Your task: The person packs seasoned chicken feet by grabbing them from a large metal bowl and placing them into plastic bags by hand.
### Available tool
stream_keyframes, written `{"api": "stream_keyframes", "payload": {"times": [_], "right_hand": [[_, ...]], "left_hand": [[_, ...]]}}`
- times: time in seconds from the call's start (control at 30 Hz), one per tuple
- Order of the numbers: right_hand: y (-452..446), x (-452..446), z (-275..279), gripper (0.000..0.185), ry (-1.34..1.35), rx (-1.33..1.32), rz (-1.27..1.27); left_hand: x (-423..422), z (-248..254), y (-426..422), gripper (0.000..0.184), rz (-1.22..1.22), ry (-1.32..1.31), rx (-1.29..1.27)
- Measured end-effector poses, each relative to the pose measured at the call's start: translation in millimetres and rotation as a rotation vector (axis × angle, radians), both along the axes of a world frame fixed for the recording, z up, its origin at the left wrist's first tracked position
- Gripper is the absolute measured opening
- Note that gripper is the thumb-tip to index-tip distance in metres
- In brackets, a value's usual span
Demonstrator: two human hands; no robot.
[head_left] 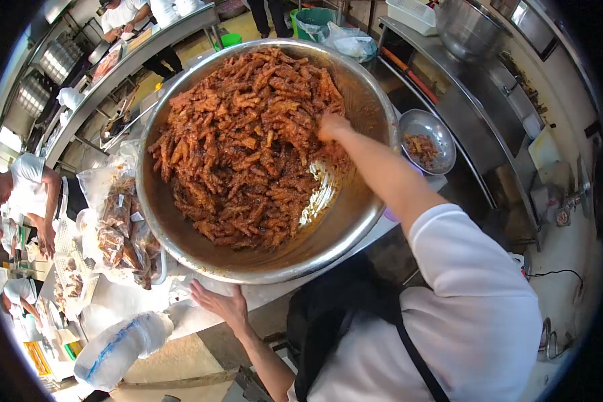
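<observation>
A large metal bowl (355,221) holds a heap of chicken feet (241,147) coated in reddish-brown sauce. My right hand (333,127) reaches into the heap at its right side. Its fingers are buried among the sauced feet, so their grip is hidden. Below the heap, a patch of shiny bowl bottom shows through. Just outside the bowl's near rim is my left hand (222,306), fingers spread and nothing in it. Whether it touches the rim I cannot tell.
A smaller metal bowl (442,151) with some food bits stands to the right. Plastic bags of brown food (117,228) and a stack of white foam containers (117,352) lie to the left. A person (30,191) works at the left; another person (124,17) stands at the back counter.
</observation>
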State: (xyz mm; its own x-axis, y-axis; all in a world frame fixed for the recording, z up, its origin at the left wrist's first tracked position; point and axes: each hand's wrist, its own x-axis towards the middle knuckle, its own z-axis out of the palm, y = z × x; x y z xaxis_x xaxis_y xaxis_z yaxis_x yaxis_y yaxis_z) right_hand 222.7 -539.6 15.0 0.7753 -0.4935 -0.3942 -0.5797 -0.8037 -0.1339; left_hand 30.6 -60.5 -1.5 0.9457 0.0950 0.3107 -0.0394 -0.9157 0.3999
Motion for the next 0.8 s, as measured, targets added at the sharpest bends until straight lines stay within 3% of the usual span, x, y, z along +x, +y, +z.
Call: {"api": "stream_keyframes", "payload": {"times": [0.07,0.1,0.17,0.23,0.27,0.3,0.33,0.37,0.43,0.47,0.57,0.6,0.7,0.73,0.77,0.8], "right_hand": [[-24,4,16,0.036,0.003,0.139,0.064],[-23,-7,50,0.029,-0.048,0.174,0.134],[-50,-3,33,0.02,-0.196,0.785,-0.231],[-45,-2,34,0.012,-0.378,0.963,-0.243],[-41,-3,42,0.012,-0.401,1.126,-0.248],[-35,-6,50,0.012,-0.419,1.293,-0.261],[-33,-5,56,0.024,-0.32,1.335,-0.194],[-34,1,43,0.025,-0.436,1.386,-0.304],[-27,12,12,0.029,-0.673,1.476,-0.532],[-6,-8,43,0.029,-0.706,1.579,-0.551],[13,-16,64,0.028,-0.651,1.564,-0.636],[-9,0,32,0.028,-0.55,1.74,-0.409],[15,-19,41,0.028,-0.54,1.151,-0.119],[32,-37,59,0.027,-0.337,1.199,-0.092],[21,-30,20,0.028,-0.12,1.204,0.001],[29,-37,0,0.028,-0.137,1.012,0.051]], "left_hand": [[-10,-16,9,0.091,0.113,0.017,-0.055],[-15,-28,17,0.091,0.167,0.022,-0.084],[-27,-42,38,0.068,0.197,-0.068,-0.075],[-37,-44,54,0.054,0.218,-0.042,-0.121],[-38,-50,64,0.035,0.194,-0.112,-0.081],[-39,-41,66,0.031,0.221,-0.085,-0.13],[-41,-29,69,0.027,0.246,-0.056,-0.177],[-42,-22,71,0.023,0.273,-0.028,-0.229],[-41,-18,78,0.03,0.368,-0.011,-0.357],[-41,-5,78,0.033,0.412,0.061,-0.462],[-60,3,87,0.035,0.476,0.072,-0.58],[-66,-4,97,0.036,0.478,0.074,-0.57],[-84,-21,132,0.045,0.512,0.181,-0.374],[-89,-23,144,0.048,0.541,0.198,-0.375],[-92,-28,149,0.05,0.568,0.213,-0.382],[-88,-24,136,0.051,0.567,0.007,-0.508]]}}
